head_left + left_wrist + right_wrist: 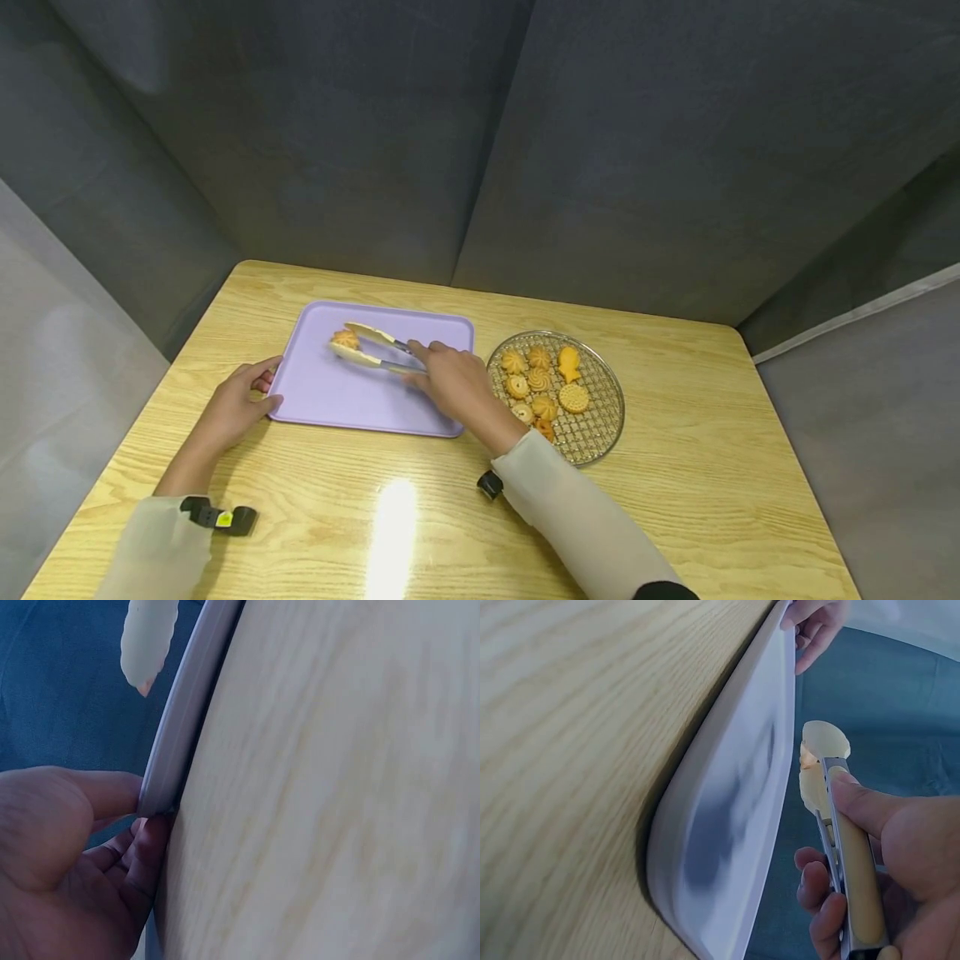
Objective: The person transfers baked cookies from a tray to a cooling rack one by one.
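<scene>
The right hand (450, 385) has its fingers wrapped tight around a pair of tongs (375, 348), and the tong tips are pinching a swirl cookie (346, 339) over the far left part of the purple tray (330, 400). The left hand (236, 406) steadies that tray, thumb and fingertips pinching its left rim. Just right of the tray, a round wire rack (600, 417) carries more cookies (540, 383).
</scene>
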A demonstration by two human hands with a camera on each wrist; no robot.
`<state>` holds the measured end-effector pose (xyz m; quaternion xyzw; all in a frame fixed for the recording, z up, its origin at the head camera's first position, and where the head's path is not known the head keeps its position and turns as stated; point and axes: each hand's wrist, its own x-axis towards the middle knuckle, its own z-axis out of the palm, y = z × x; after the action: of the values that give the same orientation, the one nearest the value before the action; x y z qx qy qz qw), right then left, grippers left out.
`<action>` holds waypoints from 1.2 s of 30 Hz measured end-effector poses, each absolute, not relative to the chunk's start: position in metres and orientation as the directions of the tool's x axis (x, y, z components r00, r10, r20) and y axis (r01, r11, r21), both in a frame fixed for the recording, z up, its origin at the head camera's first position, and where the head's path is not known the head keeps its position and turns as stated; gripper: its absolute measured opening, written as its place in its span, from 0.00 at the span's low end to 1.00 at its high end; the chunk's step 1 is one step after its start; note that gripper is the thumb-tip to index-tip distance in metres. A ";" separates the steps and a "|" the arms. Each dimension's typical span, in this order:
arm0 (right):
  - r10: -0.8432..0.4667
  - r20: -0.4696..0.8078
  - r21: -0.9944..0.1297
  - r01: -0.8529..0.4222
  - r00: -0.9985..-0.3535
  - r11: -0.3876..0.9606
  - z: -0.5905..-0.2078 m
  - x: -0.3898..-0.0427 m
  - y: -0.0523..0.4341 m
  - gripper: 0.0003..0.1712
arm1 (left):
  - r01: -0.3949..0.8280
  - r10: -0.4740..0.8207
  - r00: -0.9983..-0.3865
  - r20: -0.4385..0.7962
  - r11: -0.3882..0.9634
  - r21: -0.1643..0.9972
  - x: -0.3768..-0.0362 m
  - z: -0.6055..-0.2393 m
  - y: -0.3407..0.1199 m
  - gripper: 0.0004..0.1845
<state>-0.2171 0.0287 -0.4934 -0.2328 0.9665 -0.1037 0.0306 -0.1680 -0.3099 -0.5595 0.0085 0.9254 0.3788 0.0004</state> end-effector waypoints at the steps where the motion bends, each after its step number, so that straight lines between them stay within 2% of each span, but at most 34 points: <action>1: -0.453 -0.011 -0.218 -0.440 -0.892 0.871 -0.493 -0.215 0.031 0.37 | 0.016 0.016 -1.000 0.007 0.713 0.701 -0.168 -0.559 -0.310 0.34; 12: -0.411 0.031 -0.310 -0.400 -0.911 0.863 -0.488 -0.191 0.064 0.37 | 0.010 0.014 -1.000 0.000 0.705 0.709 -0.167 -0.558 -0.309 0.34; 19: -0.385 0.090 -0.300 -0.393 -0.919 0.869 -0.489 -0.176 0.088 0.37 | 0.015 0.020 -1.000 0.001 0.701 0.713 -0.168 -0.559 -0.310 0.34; 36: -0.254 0.173 -0.363 -0.301 -0.952 0.882 -0.499 -0.140 0.160 0.34 | 0.005 0.011 -1.000 -0.004 0.710 0.704 -0.168 -0.559 -0.310 0.34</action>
<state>-0.1398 0.1601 -0.4993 -0.1433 0.9681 -0.1966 -0.0604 -0.1682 -0.3096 -0.5588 0.0044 0.9246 0.3808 0.0039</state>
